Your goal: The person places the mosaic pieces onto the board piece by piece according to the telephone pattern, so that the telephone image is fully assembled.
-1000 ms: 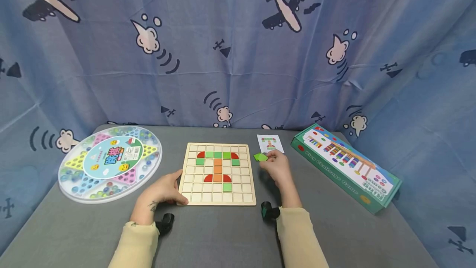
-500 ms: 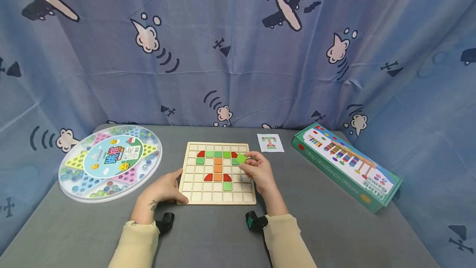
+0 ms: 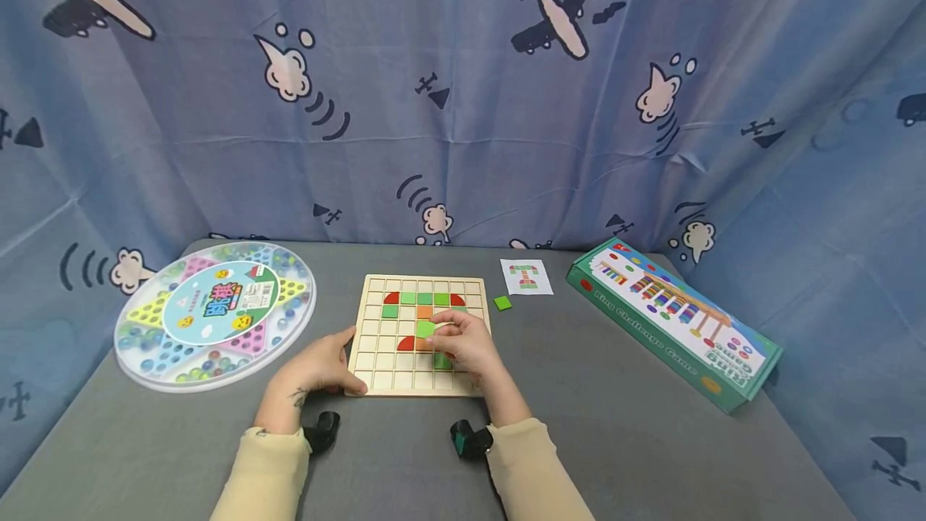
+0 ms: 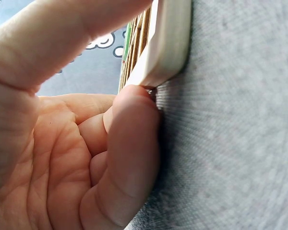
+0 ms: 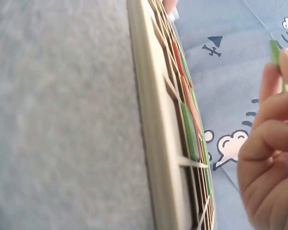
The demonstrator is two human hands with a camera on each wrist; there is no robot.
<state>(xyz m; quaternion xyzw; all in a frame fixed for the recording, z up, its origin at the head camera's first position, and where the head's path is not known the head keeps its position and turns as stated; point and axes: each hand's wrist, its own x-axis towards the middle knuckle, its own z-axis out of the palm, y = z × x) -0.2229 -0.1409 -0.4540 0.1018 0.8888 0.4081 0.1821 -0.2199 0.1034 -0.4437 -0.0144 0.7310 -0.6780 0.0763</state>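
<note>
My right hand (image 3: 465, 342) pinches a green square tile (image 3: 425, 329) between thumb and fingertips over the middle of the wooden grid board (image 3: 382, 383). In the right wrist view the same tile (image 5: 275, 51) is raised above the board. My left hand (image 3: 316, 366) holds the board at its front left corner; in the left wrist view a curled fingertip (image 4: 133, 98) touches that corner. Red quarter-round tiles (image 3: 391, 297), green squares (image 3: 389, 312) and orange squares (image 3: 424, 312) lie in the cells. My right hand hides part of the right-hand cells.
A loose green tile (image 3: 502, 303) lies right of the board, below a printed pattern card (image 3: 526, 276). A round marble board game (image 3: 217, 304) sits at the left. A green game box (image 3: 673, 320) lies at the right. A blue curtain (image 3: 463, 119) hangs behind.
My right hand has picked up one green tile from beside the card and carried it left over the board's middle. The other tile stays on the table. My left hand has not moved.
</note>
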